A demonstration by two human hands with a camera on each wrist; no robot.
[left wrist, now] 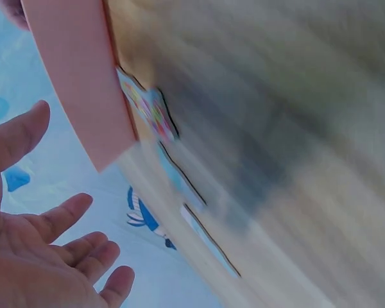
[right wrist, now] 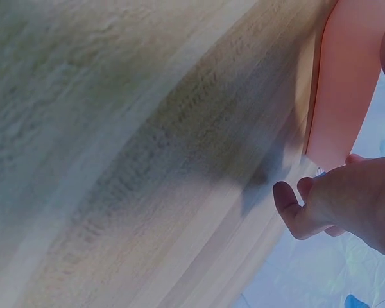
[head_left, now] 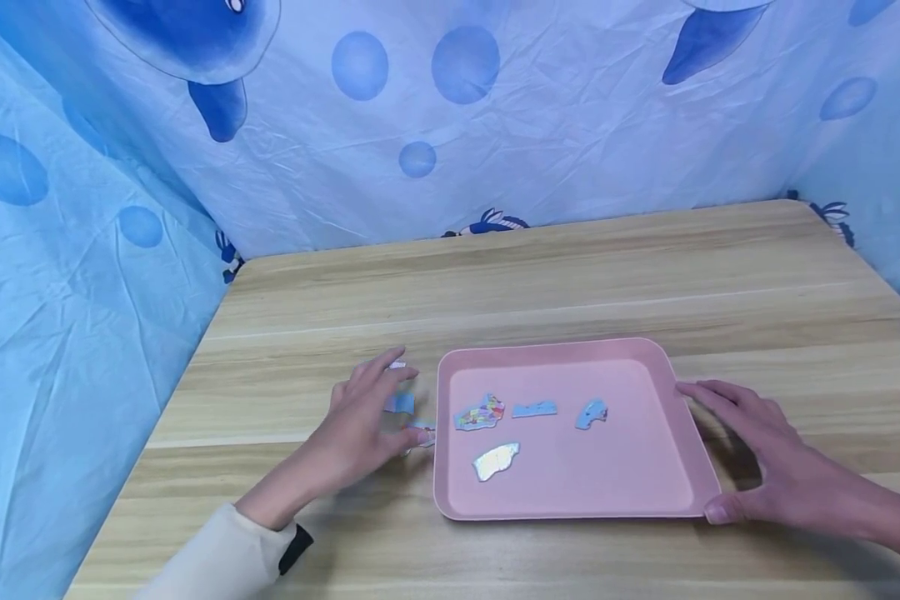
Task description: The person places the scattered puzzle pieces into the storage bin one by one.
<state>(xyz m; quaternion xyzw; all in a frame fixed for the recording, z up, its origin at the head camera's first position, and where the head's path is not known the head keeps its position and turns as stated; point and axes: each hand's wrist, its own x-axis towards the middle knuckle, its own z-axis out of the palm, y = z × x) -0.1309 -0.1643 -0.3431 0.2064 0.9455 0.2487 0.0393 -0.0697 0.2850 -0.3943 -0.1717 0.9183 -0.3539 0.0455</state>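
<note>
A pink tray lies on the table with several flat, irregular pieces in it, like puzzle pieces: a multicoloured one, a blue strip, a curved blue one and a pale shiny one. Left of the tray, my left hand hovers with fingers spread, gripping nothing. Three more pieces lie beneath it, partly covered in the head view; the left wrist view shows a colourful piece against the tray, a blue piece and a pale piece. My right hand touches the tray's right side with fingers and thumb spread apart.
The wood-grain table extends beyond the tray to a blue cloth backdrop printed with sea animals and bubbles. Cloth also hangs along the table's left side. A light sleeve covers my left forearm.
</note>
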